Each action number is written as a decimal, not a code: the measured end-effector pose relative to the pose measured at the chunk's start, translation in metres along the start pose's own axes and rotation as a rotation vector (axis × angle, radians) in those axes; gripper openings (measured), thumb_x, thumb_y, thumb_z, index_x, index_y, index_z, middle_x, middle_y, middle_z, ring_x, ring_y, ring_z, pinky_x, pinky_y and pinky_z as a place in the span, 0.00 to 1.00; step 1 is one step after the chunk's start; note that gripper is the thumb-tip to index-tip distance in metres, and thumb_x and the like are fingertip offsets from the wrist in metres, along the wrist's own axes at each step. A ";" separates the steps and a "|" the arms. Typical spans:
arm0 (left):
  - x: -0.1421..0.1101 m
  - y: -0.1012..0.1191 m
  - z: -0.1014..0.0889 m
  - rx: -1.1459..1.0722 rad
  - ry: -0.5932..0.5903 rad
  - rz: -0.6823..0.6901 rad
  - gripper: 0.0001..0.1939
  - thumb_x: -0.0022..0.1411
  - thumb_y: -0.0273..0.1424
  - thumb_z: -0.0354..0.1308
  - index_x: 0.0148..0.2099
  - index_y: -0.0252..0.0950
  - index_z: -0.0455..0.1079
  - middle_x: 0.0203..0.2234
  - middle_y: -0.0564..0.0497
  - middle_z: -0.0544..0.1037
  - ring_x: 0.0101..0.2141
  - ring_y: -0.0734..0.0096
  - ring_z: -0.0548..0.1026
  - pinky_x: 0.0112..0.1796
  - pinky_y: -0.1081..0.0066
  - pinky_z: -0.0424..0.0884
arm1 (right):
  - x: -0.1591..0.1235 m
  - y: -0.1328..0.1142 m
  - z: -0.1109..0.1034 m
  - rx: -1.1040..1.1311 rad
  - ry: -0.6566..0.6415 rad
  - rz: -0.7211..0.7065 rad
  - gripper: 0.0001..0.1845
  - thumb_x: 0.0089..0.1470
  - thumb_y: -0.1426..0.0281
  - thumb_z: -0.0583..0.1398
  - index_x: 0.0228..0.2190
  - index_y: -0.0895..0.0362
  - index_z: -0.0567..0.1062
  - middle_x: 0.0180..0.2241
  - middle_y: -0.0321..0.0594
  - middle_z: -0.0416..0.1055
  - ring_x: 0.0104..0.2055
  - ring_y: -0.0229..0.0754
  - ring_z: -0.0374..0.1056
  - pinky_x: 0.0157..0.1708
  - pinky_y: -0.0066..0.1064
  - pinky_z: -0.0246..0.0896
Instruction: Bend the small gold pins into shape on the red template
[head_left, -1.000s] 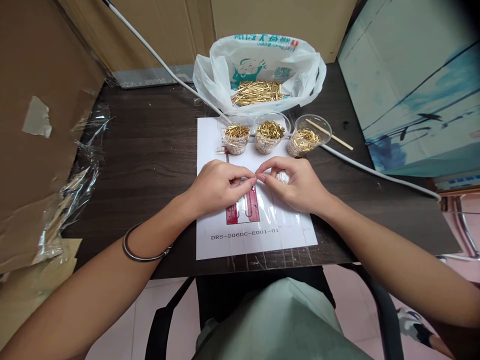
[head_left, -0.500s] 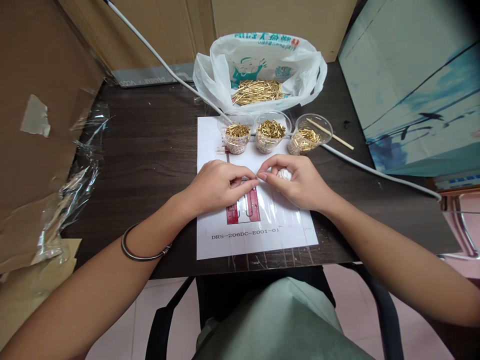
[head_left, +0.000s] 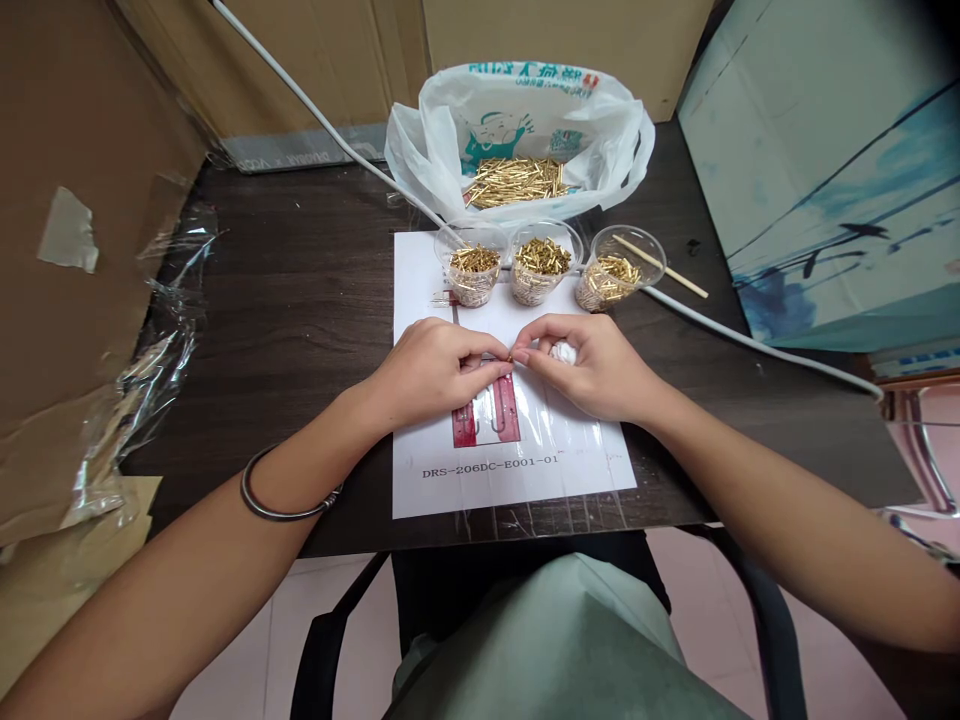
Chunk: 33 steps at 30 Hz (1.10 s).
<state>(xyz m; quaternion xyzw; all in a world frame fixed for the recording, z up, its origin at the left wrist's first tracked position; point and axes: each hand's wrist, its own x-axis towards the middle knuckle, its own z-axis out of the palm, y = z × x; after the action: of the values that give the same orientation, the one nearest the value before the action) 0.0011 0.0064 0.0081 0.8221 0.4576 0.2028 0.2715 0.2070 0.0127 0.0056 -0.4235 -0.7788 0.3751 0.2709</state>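
Thumb and forefinger of my left hand (head_left: 431,372) are pinched together over the printed sheet (head_left: 427,495). They meet the pinching fingertips of my right hand (head_left: 589,365), with a tiny brass-coloured pin (head_left: 511,356) between them, mostly hidden by the fingers. A crumpled white wad (head_left: 563,352) sits in the curl of my right hand. Just beyond my hands stand three clear plastic cups in a row: the left cup (head_left: 474,275), the middle cup (head_left: 543,265) and the right cup (head_left: 609,280). Each holds many small brass-coloured pieces.
Behind the cups, a white plastic bag (head_left: 630,150) lies open with long brass pins (head_left: 517,183) inside. A wooden stick (head_left: 679,278) leans out of the right cup. A white cable (head_left: 757,346) runs across the dark table (head_left: 285,260). Cardboard (head_left: 67,330) borders the left side.
Both hands stay pinched together at nearly the same spot, with their joined fingertips slightly further left. The cups and bag have not moved.
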 end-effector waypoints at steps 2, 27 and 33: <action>0.000 0.000 0.001 -0.004 0.003 0.001 0.09 0.60 0.36 0.59 0.38 0.41 0.79 0.14 0.58 0.67 0.19 0.80 0.60 0.25 0.75 0.55 | 0.000 0.000 0.000 -0.010 0.002 -0.001 0.08 0.54 0.68 0.60 0.31 0.59 0.78 0.26 0.34 0.71 0.28 0.34 0.63 0.31 0.26 0.56; 0.001 -0.003 0.002 0.004 -0.001 0.010 0.10 0.58 0.38 0.59 0.37 0.40 0.79 0.14 0.57 0.68 0.19 0.79 0.62 0.25 0.75 0.55 | 0.014 -0.007 -0.017 -0.213 -0.381 -0.102 0.14 0.62 0.66 0.51 0.27 0.59 0.67 0.20 0.30 0.61 0.24 0.31 0.54 0.27 0.27 0.43; 0.000 -0.003 0.001 -0.008 -0.008 0.003 0.07 0.56 0.34 0.61 0.35 0.39 0.79 0.13 0.58 0.65 0.18 0.81 0.61 0.25 0.75 0.56 | 0.011 -0.005 -0.016 -0.235 -0.375 -0.092 0.15 0.62 0.65 0.51 0.26 0.58 0.66 0.19 0.30 0.58 0.23 0.31 0.52 0.26 0.28 0.41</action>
<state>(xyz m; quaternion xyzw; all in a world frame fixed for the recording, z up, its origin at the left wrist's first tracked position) 0.0002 0.0077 0.0054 0.8225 0.4544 0.2017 0.2764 0.2109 0.0264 0.0202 -0.3388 -0.8724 0.3414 0.0870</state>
